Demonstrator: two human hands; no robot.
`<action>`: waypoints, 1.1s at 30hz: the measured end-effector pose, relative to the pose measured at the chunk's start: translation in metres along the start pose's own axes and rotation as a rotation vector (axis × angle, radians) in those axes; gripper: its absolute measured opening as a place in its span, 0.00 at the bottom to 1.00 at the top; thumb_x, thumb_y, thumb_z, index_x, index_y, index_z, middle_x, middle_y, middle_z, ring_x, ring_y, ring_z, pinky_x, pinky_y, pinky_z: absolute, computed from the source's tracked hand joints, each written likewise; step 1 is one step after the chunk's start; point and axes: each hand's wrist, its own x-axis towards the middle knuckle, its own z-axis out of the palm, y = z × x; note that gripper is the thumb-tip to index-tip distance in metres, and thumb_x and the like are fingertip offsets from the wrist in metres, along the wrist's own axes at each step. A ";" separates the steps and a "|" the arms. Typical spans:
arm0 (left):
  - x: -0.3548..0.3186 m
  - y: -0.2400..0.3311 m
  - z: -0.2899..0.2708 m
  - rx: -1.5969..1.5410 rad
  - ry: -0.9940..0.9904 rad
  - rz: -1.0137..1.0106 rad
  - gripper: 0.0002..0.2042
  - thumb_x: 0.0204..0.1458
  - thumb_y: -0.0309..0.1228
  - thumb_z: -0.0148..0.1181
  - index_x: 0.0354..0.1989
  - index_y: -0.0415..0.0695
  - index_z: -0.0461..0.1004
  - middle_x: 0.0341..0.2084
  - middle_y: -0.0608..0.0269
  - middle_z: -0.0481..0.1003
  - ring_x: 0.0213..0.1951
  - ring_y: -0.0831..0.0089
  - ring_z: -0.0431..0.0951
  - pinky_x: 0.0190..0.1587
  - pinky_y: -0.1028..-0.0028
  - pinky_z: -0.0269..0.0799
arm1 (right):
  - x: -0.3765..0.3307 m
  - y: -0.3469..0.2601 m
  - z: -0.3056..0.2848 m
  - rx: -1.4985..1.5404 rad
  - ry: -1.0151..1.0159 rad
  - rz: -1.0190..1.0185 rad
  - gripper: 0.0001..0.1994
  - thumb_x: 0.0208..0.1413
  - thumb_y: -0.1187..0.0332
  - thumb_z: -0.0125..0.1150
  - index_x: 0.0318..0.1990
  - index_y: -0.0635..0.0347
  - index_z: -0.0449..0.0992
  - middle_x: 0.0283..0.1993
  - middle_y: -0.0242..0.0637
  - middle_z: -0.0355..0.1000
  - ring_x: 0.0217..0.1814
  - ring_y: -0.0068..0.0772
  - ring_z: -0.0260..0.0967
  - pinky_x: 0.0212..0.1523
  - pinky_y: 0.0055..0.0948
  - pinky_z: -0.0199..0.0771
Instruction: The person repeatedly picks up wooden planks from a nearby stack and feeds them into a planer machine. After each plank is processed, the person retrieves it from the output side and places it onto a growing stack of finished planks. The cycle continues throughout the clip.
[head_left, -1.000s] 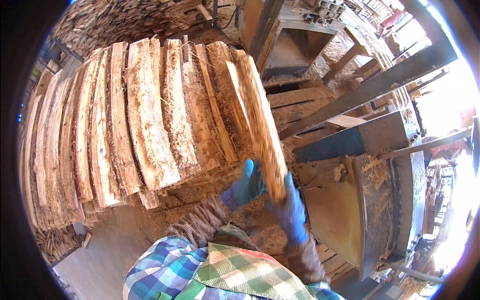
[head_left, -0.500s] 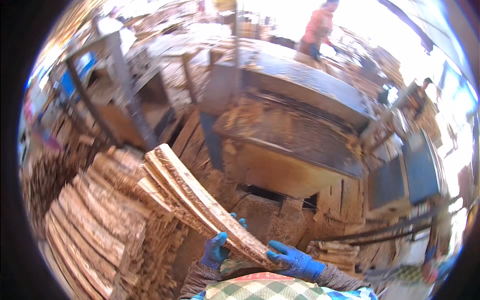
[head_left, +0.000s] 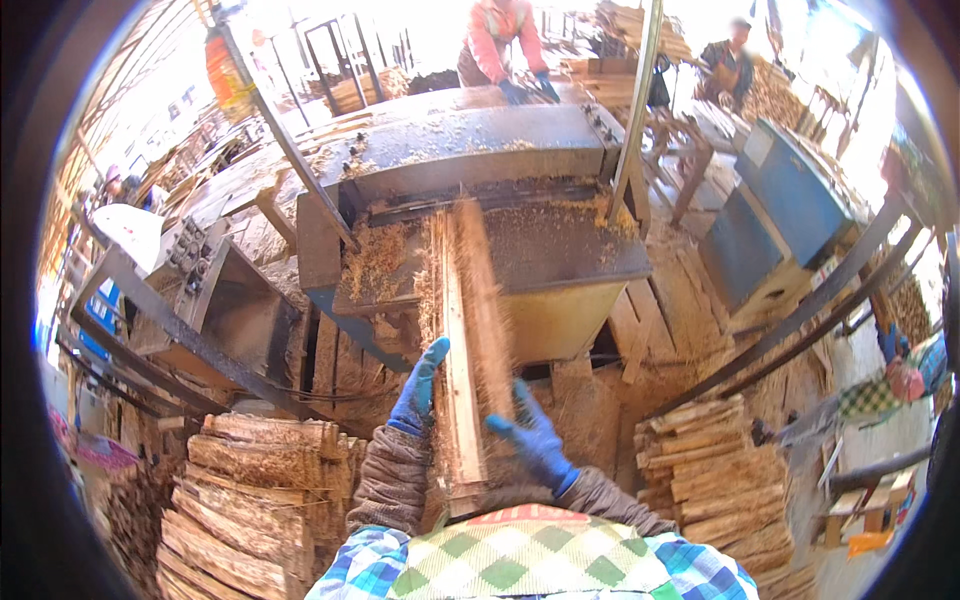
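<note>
Several long, rough wooden boards point(head_left: 455, 370) stretch from my body onto the flat bed point(head_left: 570, 255) of a woodworking machine. My left hand point(head_left: 420, 388), in a blue glove, presses along their left side and holds them. One brown board point(head_left: 484, 300), smeared by motion, leans apart on the right, its far end over the bed. By that board's near end is my right hand point(head_left: 535, 437), also blue-gloved, thumb and fingers spread. Whether it touches the board, I cannot tell. Shavings lie over the bed in front of the machine's dark slot point(head_left: 490, 200).
Board stacks stand at my left point(head_left: 245, 500) and right point(head_left: 720, 480). Metal rails point(head_left: 190, 340) flank the machine. A blue cabinet point(head_left: 790, 220) is at right. Beyond the machine, a person in a pink top point(head_left: 500, 40) reaches down; another person point(head_left: 725, 65) is farther right.
My view has turned to face the machine. The boards have swung from pointing far left to straight ahead onto the bed, and one has separated to the right. My right hand has loosened.
</note>
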 end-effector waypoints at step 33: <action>0.092 -0.023 0.089 -0.347 -0.229 -0.258 0.37 0.67 0.54 0.54 0.77 0.46 0.54 0.69 0.43 0.65 0.64 0.41 0.72 0.63 0.46 0.75 | 0.062 -0.119 -0.141 -0.154 0.527 -0.258 0.20 0.68 0.68 0.63 0.64 0.69 0.75 0.64 0.41 0.75 0.65 0.29 0.70 0.68 0.31 0.68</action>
